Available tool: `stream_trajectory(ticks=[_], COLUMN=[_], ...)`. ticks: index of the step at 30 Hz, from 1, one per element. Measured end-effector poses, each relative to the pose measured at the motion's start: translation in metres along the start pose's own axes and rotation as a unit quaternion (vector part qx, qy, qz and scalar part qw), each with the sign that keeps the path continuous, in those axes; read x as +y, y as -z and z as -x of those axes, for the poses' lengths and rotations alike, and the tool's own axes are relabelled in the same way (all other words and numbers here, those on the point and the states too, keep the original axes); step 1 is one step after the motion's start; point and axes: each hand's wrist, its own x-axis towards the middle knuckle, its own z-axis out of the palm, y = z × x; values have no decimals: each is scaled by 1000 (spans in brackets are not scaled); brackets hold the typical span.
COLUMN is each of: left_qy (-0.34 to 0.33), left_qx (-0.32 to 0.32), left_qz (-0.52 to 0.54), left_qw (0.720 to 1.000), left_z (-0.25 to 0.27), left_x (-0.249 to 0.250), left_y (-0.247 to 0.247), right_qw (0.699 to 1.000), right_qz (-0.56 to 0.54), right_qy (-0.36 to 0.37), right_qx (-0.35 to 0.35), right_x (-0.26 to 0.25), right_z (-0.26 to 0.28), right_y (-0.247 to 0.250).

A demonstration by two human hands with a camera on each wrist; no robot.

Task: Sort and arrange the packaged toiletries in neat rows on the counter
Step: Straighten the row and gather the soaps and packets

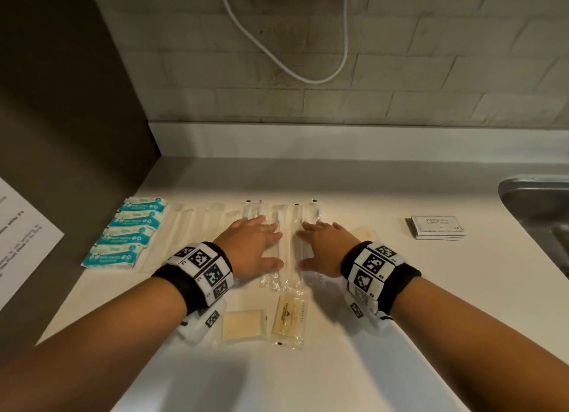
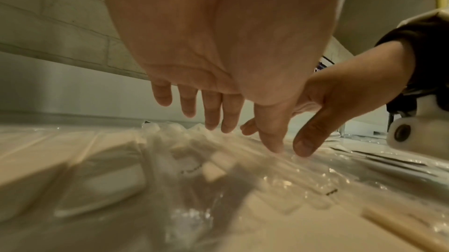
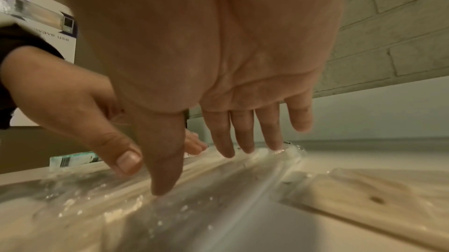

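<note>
Several long clear-wrapped packets point(image 1: 289, 245) lie side by side in the middle of the white counter point(image 1: 369, 190). My left hand point(image 1: 271, 245) and right hand point(image 1: 308, 248) flank this bundle, fingers straight, thumbs and fingertips touching the wrapping. In the left wrist view the left thumb point(image 2: 272, 141) touches the crinkled plastic point(image 2: 194, 160). In the right wrist view the right thumb point(image 3: 165, 183) presses on the wrapping point(image 3: 218, 189). A column of teal packets point(image 1: 129, 233) and a row of long white packets point(image 1: 191, 227) lie to the left.
A pale soap packet point(image 1: 243, 324) and a yellow packet point(image 1: 289, 316) lie near me, and another pale packet point(image 1: 365, 233) lies beside my right hand. Stacked shampoo sachets point(image 1: 437, 227) sit right, near a steel sink point(image 1: 535, 202). A dark panel point(image 1: 77, 134) borders the left.
</note>
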Motion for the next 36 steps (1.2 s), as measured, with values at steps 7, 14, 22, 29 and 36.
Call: stream_trajectory(ticks=[7,14,22,29,36], left_qy=[2,3,6,-46,-45], left_qx=[-3,-17,-4,28,-7], left_qz=[-14,-24,-7,6,-33], left_qw=[1000,1000,1000,999,998], left_z=[-7,-10,-8,-13,-23], left_x=[3,2,2,19,27], left_y=[-2,-1,1,4,-4], right_qw=[1000,1000,999,999,998], right_qz=[-3,-10,-32,-2,11], right_qy=[-11,-7,-3,-46,-39], right_qx=[-20,-24,-17,-5,-45], right_x=[1,2,4,21,24], right_z=[6,6,7,13,16], right_y=[-3,-7,-5,7,4])
